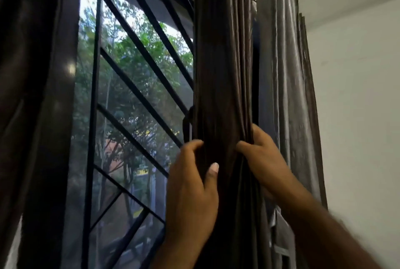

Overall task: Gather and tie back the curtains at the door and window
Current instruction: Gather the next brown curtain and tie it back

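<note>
A dark brown curtain [220,63] hangs bunched into a narrow column at the right side of the window [134,95]. My left hand [190,186] grips the bunch from its left side, thumb across the front folds. My right hand [262,156] grips the same bunch from the right, fingers curled into the folds. A thin dark strap loop [186,123] hangs at the curtain's left edge, just above my left hand. A lighter grey curtain [290,95] hangs behind and to the right of it.
Black diagonal grille bars [138,52] cross the window pane, with trees outside. Another dark curtain [28,95] hangs along the left edge. A white wall [357,117] fills the right side.
</note>
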